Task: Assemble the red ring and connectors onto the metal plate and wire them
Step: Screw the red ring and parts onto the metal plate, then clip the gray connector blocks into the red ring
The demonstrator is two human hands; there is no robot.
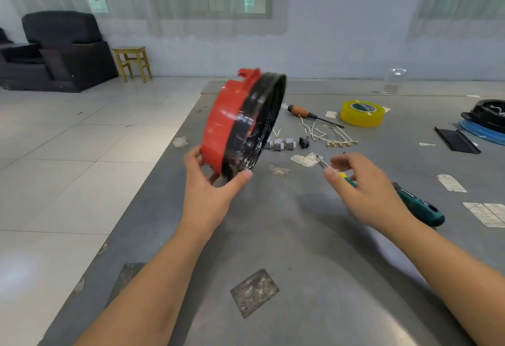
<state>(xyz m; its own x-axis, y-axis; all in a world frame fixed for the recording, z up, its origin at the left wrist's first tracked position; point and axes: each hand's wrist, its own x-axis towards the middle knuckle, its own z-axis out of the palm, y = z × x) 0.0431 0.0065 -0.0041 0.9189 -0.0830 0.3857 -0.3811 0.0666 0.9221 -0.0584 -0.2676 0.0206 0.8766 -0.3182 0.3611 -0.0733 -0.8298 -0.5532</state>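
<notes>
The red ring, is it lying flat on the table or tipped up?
Tipped up: the left hand holds the red ring on edge above the table.

Both my bare forearms reach forward from the bottom of the view, the left one angled up toward the middle, the right one coming in from the lower right corner. My left hand is raised, palm turned inward, with the thumb stretched out to the right and the fingers curled round the lower edge of the red ring, which it holds tilted up on edge. My right hand hovers lower and to the right, back of the hand up, fingers loosely bent and slightly blurred; the thumb and fingers pinch the thin shaft of a screwdriver.
</notes>
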